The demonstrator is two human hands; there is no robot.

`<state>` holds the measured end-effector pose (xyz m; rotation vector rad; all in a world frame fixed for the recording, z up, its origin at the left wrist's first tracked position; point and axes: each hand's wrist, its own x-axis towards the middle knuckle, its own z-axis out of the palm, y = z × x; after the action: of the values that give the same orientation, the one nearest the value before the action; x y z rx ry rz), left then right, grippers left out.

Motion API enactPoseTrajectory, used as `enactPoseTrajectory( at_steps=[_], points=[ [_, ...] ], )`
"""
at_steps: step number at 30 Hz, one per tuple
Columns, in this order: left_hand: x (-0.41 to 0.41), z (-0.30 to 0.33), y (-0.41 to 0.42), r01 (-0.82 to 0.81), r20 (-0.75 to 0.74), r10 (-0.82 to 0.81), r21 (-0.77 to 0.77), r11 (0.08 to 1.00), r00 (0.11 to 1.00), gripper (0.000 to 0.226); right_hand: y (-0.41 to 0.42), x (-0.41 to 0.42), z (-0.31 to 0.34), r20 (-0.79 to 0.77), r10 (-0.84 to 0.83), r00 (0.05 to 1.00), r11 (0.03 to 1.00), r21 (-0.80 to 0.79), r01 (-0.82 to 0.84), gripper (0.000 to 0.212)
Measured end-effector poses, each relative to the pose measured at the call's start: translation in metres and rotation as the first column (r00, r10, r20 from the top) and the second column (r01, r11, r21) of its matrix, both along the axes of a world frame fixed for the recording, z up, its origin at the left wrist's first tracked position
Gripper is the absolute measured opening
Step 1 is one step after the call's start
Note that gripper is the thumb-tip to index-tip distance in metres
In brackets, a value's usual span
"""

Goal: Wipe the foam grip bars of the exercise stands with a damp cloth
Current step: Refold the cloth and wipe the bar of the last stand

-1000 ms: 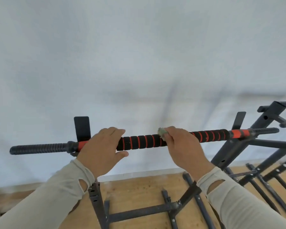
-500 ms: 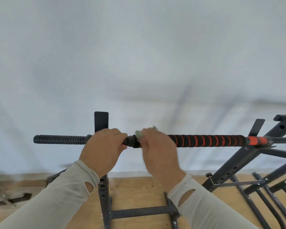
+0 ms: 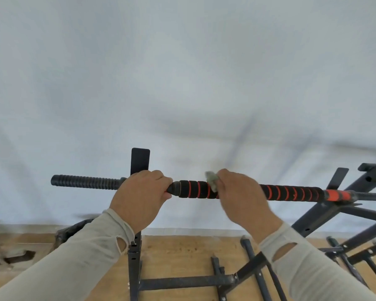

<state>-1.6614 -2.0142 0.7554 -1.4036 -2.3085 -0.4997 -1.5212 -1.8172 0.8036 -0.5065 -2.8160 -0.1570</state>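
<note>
1. Nearest, at 6 o'clock, the stand's floor struts (image 3: 182, 281) lie across the wooden floor (image 3: 182, 248) right below the person. A step sideways along the bar could catch a foot on them, I judge.
2. The left hand (image 3: 139, 196), at about 7 o'clock from the frame's centre, has its fingers curled tight around the bar at the near end of the foam. If that hold loosens, the bar may roll in its rests under the wiping.
3. The right hand (image 3: 241, 196), at 5 o'clock, has its fingers wrapped over the foam grip bar (image 3: 195, 189) and presses the damp cloth (image 3: 212, 181) against it. Only a small wad shows at 9 o'clock of the knuckles, so the cloth may bunch and skip the underside.
4. Farther right, at 3 o'clock, a second stand (image 3: 356, 192) crowds the bar's orange end (image 3: 334, 195); a long stroke could knock the knuckles there.
</note>
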Motion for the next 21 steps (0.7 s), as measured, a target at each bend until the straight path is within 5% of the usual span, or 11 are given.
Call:
enactPoseTrajectory(
  at_steps=[3,7,10,13,16,18,21],
  points=[
    [0.001,-0.001,-0.001,0.01,-0.008,-0.01,0.025,1.0,1.0,0.017,-0.046,-0.024,-0.001,-0.205,0.136,0.969,0.989,-0.031,-0.145,0.028],
    [-0.001,-0.003,-0.002,0.012,-0.009,-0.012,0.044,0.999,1.0,0.019,-0.068,-0.043,-0.022,-0.192,0.197,0.961,0.961,-0.155,-0.228,0.02],
    [0.0,-0.002,-0.003,0.016,-0.023,-0.015,0.03,0.999,1.0,0.017,-0.041,-0.022,-0.025,-0.163,0.293,0.942,0.944,-0.108,-0.312,0.011],
    [0.001,-0.001,-0.003,-0.002,-0.031,0.003,0.029,1.0,1.0,0.023,-0.002,0.001,-0.013,0.004,0.234,0.972,0.972,0.028,-0.234,0.036],
    [0.002,-0.001,-0.002,-0.008,-0.034,0.009,0.036,0.999,0.999,0.025,0.027,0.019,-0.001,0.128,0.061,0.99,0.993,0.093,-0.074,0.022],
    [0.004,-0.002,-0.002,-0.013,-0.043,0.015,0.043,0.999,0.999,0.026,0.03,0.023,0.003,0.081,0.002,0.997,0.996,0.092,-0.01,0.005],
    [0.005,-0.004,-0.002,-0.018,-0.057,0.02,0.047,0.999,0.998,0.027,-0.002,0.01,-0.002,-0.111,-0.037,0.993,0.998,-0.05,0.032,0.017]
  ],
)
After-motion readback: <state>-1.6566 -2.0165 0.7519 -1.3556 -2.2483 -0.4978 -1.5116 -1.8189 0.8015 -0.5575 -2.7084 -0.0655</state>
